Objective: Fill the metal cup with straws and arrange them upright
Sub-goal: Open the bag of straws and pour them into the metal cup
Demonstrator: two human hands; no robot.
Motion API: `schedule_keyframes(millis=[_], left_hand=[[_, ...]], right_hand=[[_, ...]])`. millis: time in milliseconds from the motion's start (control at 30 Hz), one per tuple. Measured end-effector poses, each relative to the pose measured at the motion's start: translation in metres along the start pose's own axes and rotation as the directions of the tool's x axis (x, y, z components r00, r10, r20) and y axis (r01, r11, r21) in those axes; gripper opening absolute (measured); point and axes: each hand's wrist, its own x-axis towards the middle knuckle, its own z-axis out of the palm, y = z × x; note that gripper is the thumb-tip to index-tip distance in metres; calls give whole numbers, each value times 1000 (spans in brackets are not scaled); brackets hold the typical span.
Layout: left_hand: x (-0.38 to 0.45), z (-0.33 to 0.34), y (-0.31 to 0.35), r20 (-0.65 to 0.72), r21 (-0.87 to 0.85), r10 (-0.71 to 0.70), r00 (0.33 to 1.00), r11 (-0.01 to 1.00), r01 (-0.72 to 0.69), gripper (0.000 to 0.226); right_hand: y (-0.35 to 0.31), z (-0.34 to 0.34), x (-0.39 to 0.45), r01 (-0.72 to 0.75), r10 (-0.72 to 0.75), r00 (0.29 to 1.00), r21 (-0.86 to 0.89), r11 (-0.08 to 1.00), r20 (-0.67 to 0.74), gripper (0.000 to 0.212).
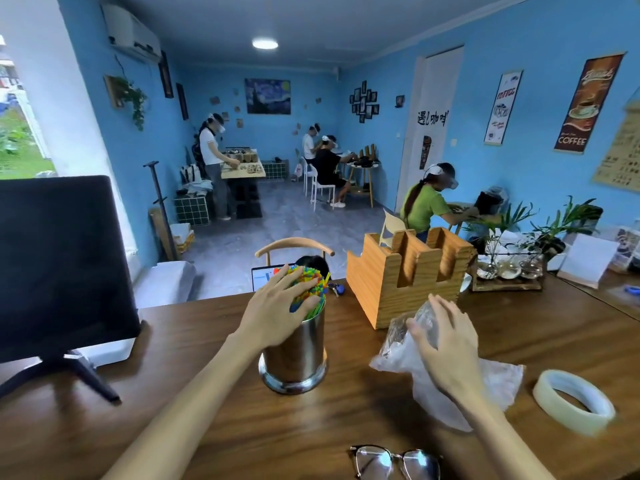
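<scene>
Two bare forearms enter from the bottom edge, no sleeves in view up to where the frame cuts them off. Left hand point(277, 308) and right hand point(446, 344) are bare: no gloves, rings, watch or bracelet seen on the parts that show. Both arms look slim, with long narrow fingers; nails are too blurred to describe, and nothing else of the person's body or clothing shows.
</scene>
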Motion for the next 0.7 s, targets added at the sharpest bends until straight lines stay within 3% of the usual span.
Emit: schedule_keyframes(millis=[100,200,267,333,400,467,500,633,700], left_hand=[[-3,-2,2,-42,-49,-1,999,999,-1,70],[-9,-4,-1,-209,-320,-169,963,943,96,68],[-16,-3,-7,-303,-634,-440,845,755,166,70],[-25,4,-10,-252,-780,-613,749,587,219,73],[-30,14,-11,-90,-842,-608,789,470,266,74],[-33,28,-16,85,-921,-559,825,273,279,68],[-37,32,-19,99,-944,-540,836,214,251,64],[-55,21,-20,31,-966,-592,805,190,177,55],[-66,14,-19,10,-971,-610,792,183,153,52]], right_hand=[[-39,29,3,58,-96,985,247,967,143,75],[-83,59,12,-171,-77,926,592,788,369,59],[-101,77,19,-329,-49,871,655,680,489,64],[-111,95,22,-389,-79,830,674,627,552,79],[-115,107,21,-417,-102,817,704,575,568,91],[-121,110,15,-410,-110,826,723,556,553,95],[-127,109,11,-405,-115,830,732,547,546,92],[-140,109,-6,-396,-149,822,739,545,550,62],[-142,112,-13,-397,-157,816,738,546,556,65]])
